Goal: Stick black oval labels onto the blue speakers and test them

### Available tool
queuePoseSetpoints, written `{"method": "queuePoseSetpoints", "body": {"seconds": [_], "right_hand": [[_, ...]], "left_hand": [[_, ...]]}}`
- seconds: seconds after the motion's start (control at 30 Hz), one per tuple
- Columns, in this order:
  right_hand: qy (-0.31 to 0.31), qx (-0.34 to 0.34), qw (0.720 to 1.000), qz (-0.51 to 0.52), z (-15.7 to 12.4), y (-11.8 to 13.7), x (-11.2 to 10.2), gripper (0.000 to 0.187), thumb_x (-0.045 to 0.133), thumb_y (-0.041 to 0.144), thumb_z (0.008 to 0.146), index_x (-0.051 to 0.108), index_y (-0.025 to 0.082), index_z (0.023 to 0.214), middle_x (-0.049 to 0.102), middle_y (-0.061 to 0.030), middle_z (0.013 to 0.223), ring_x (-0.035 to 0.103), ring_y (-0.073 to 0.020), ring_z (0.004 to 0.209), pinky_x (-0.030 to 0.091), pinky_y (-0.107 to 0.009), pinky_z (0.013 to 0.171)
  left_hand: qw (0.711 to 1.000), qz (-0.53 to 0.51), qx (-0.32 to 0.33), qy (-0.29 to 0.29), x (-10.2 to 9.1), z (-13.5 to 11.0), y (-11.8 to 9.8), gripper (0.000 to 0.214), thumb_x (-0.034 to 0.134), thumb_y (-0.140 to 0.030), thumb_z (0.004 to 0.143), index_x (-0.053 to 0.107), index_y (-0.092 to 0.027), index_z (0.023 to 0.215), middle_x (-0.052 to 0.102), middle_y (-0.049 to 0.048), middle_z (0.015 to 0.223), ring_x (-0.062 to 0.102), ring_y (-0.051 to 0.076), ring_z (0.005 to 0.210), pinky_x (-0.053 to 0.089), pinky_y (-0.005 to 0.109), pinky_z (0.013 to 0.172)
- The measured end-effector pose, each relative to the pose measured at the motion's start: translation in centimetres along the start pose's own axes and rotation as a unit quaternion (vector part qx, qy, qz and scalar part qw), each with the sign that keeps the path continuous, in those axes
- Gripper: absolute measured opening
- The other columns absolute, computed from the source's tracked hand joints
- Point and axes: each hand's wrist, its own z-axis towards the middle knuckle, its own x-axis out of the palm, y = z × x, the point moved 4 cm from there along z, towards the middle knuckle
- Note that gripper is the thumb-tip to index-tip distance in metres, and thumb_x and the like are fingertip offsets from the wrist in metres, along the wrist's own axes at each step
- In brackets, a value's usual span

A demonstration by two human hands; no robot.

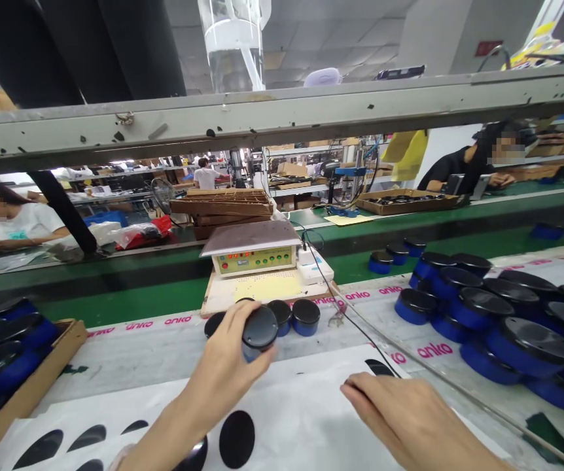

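My left hand (226,356) is wrapped round a small round blue unit with a black top (259,330), held tilted just above the white sheet (306,418). Two more such units (294,315) stand side by side right behind it, in front of a beige tester box with red and green lights (254,258). My right hand (402,409) rests on the white sheet at the right, fingers together and curled down near a black round sticker (379,367); whether it holds anything is hidden. A thin black cable (355,327) runs from the tester toward that hand.
Black round stickers (236,438) dot the white sheet. Several blue units are piled at the right (502,314) and in a cardboard tray at the left (2,366). A green conveyor (164,288) runs behind. Other people sit across the line, left (12,222) and right (463,163).
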Motion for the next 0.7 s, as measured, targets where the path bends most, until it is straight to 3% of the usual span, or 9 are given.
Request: {"method": "queuePoseSetpoints", "body": {"seconds": [0.1,0.17,0.3,0.4,0.53,0.6,0.7], "right_hand": [[0.114,0.084,0.989,-0.053,0.8,-2.5,2.3,0.032,0.029,0.029,0.101,0.048,0.021,0.077,0.055,0.0047,0.047,0.058,-0.0183,0.041,0.021,-0.030,0.044],[0.161,0.116,0.978,-0.069,1.8,-3.5,4.0,0.023,0.037,0.028,0.099,0.050,0.019,0.081,0.061,0.0026,0.053,0.063,-0.0194,0.048,0.024,-0.029,0.045],[0.183,0.147,0.967,-0.097,3.9,-5.1,5.6,0.013,0.055,0.029,0.090,0.055,0.016,0.088,0.068,-0.0027,0.077,0.066,-0.0175,0.064,0.035,-0.026,0.051],[0.171,0.239,0.944,-0.152,4.0,-8.4,4.2,0.020,0.052,0.033,0.093,0.058,0.014,0.099,0.066,-0.0031,0.089,0.063,-0.0137,0.066,0.045,-0.026,0.057],[0.124,0.395,0.877,-0.243,2.1,-14.8,1.8,0.028,0.053,0.034,0.094,0.057,0.013,0.113,0.061,-0.0079,0.107,0.063,-0.0172,0.084,0.053,-0.035,0.072],[0.112,0.434,0.856,-0.259,0.9,-17.4,1.8,0.030,0.057,0.033,0.091,0.057,0.013,0.114,0.060,-0.0094,0.113,0.062,-0.0206,0.095,0.052,-0.040,0.080],[0.103,0.448,0.853,-0.248,-0.1,-19.6,2.6,0.032,0.060,0.032,0.089,0.058,0.012,0.114,0.059,-0.0108,0.116,0.060,-0.0228,0.101,0.050,-0.043,0.085]], "left_hand": [[0.995,-0.031,0.025,0.094,3.0,0.7,0.4,0.060,0.066,-0.031,0.080,0.039,-0.024,0.133,0.050,0.0107,0.134,0.050,0.026,0.122,0.043,0.042,0.102],[0.989,-0.005,0.054,0.136,5.5,1.1,0.6,0.063,0.068,-0.032,0.078,0.040,-0.023,0.134,0.051,0.0107,0.135,0.045,0.027,0.126,0.041,0.044,0.104],[0.988,0.048,0.053,0.137,8.4,2.2,1.9,0.055,0.065,-0.030,0.080,0.046,-0.020,0.131,0.052,0.0126,0.134,0.040,0.034,0.127,0.031,0.057,0.105],[0.988,0.078,0.042,0.127,8.4,2.8,2.8,0.050,0.061,-0.027,0.083,0.047,-0.020,0.131,0.047,0.0136,0.137,0.037,0.037,0.128,0.027,0.061,0.104],[0.988,0.090,0.033,0.121,7.2,2.9,2.6,0.056,0.061,-0.026,0.083,0.042,-0.021,0.135,0.039,0.0150,0.141,0.032,0.036,0.131,0.029,0.059,0.103],[0.989,0.081,0.037,0.117,6.4,2.9,1.6,0.052,0.059,-0.030,0.085,0.043,-0.024,0.134,0.039,0.0133,0.140,0.033,0.033,0.131,0.031,0.056,0.103],[0.995,0.011,0.037,0.096,4.7,2.7,-0.3,0.036,0.054,-0.034,0.089,0.052,-0.028,0.124,0.044,0.0094,0.134,0.037,0.030,0.127,0.033,0.053,0.104]]}}
